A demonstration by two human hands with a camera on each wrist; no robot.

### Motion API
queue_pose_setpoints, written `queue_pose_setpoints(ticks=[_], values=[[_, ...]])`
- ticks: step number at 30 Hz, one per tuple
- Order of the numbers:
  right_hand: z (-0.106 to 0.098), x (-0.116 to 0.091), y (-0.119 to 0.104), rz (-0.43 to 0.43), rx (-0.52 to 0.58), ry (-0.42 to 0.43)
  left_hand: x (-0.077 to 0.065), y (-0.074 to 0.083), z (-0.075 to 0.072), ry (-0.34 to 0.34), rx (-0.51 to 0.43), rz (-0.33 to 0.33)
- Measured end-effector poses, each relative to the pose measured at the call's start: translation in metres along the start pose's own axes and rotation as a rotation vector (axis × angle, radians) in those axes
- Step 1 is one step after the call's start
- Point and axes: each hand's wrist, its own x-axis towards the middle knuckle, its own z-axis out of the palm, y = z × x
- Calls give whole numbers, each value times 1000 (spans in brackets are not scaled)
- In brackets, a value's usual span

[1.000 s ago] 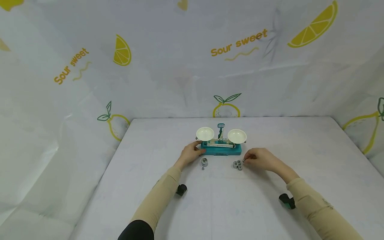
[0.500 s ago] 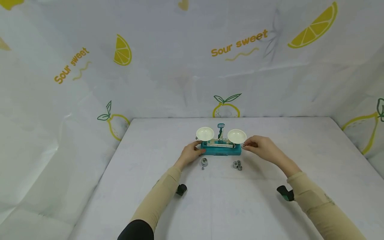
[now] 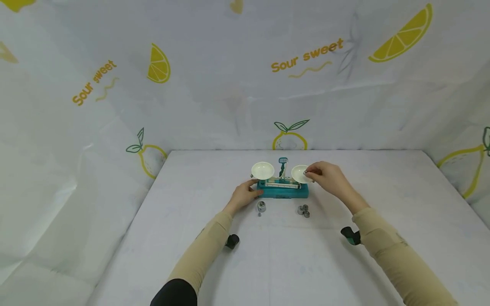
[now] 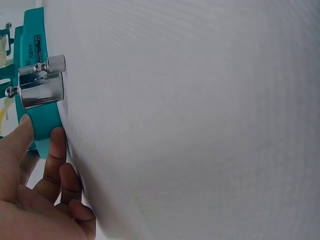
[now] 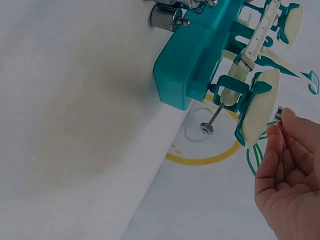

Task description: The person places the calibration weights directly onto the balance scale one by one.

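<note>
Small metal weight [image 5: 278,114] is pinched in the fingers [image 5: 271,159] of the right hand [image 3: 327,176], apparently just above the balance scale's right pan [image 3: 298,174], while the left hand [image 3: 242,196] grips the teal base [image 3: 284,193].

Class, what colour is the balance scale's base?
The base is teal, seen best in the right wrist view.

My head: high, farthest off, facing forward and down over the flat white worktop [image 3: 287,259].
My left wrist: close, sideways, past left fingers [image 4: 57,145].
My right wrist: close, tilted, past right fingers [image 5: 272,147].
Wrists share: teal two-pan balance [image 5: 197,57].
</note>
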Motion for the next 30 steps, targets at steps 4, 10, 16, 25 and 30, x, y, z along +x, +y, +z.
queue_pose_setpoints(ticks=[4,10,16,25,30], values=[[5,6,-3,5,-19,18,0,1,0,-3,5,-7],[12,12,-4,13,-18,16,0,4,-1,-1,11,-17],[19,14,-4,20,-19,21,0,2,0,-3,13,-8],[23,14,-5,5,-31,34,1,0,2,1,13,-14],[18,11,-7,-23,-40,55,0,2,1,0,20,-13]])
